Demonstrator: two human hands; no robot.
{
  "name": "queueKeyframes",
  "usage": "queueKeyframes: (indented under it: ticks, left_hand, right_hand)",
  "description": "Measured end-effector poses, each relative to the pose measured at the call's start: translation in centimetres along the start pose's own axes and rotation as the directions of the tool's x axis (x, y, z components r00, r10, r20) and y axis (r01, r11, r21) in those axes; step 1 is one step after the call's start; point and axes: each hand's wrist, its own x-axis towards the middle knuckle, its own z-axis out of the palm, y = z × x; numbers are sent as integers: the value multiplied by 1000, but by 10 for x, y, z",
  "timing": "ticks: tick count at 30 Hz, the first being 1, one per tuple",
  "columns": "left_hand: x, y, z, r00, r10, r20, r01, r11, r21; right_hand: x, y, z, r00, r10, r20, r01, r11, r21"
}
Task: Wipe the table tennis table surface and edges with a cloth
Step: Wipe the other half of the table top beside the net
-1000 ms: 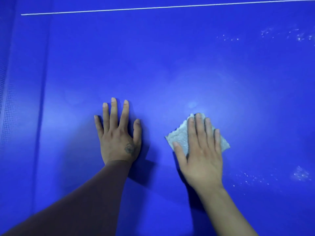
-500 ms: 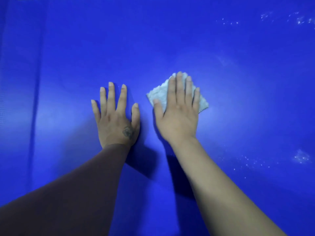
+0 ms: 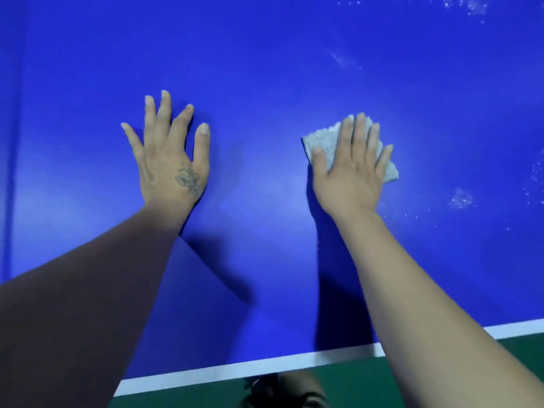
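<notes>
The blue table tennis table fills most of the view. My right hand lies flat with straight fingers on a small pale grey cloth, pressing it onto the surface. The cloth's corners show to the left of the thumb and to the right of the little finger. My left hand, with a tattoo on its back, rests flat on the bare table with fingers spread, well to the left of the cloth. The left arm wears a dark sleeve.
The table's near edge with its white line runs across the bottom, with green floor below it. White specks and smears lie on the surface to the right and at the upper right.
My right hand has slid the cloth to the right, away from the left hand. The view has dropped toward me, bringing the table's near edge and the floor into sight.
</notes>
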Motion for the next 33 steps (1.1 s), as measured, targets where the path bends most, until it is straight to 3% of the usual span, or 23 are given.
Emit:
queueKeyframes:
  ticks: [3, 8, 13, 16, 19, 22, 25, 29, 33]
  left_hand:
    - [-11, -2, -7, 999, 49, 1, -49, 997, 54]
    - [-100, 9, -23, 991, -130, -1, 129, 981, 145]
    - [-134, 5, -15, 973, -195, 124, 159, 954, 256]
    - [-132, 5, -15, 975, -192, 111, 159, 954, 253]
    - [-134, 4, -12, 980, -176, 94, 150, 962, 230]
    - [-134, 5, -11, 980, -179, 82, 157, 962, 222]
    - [-133, 5, -12, 981, -181, 69, 165, 966, 198]
    - [-134, 3, -12, 987, -154, 40, 143, 970, 199]
    - [-133, 3, -12, 987, -151, 48, 140, 974, 179]
  right_hand:
    - [11, -38, 10, 1000, -24, 2, 24, 1000, -2]
    - [-64, -89, 21, 973, -232, -16, 232, 971, 57]
    - [-153, -42, 20, 955, -291, 60, 291, 957, 16]
    - [-156, -2, 10, 965, -254, 66, 254, 967, 2]
    - [-130, 20, 8, 993, -119, 13, 120, 992, -46]
    - [-87, 3, 12, 999, 0, -44, 0, 1000, 0]
    - [-50, -38, 18, 998, 15, -54, -13, 999, 36]
    - [-62, -78, 26, 991, -119, -57, 120, 993, 15]
    - [-133, -78, 27, 957, -289, 2, 288, 957, 28]
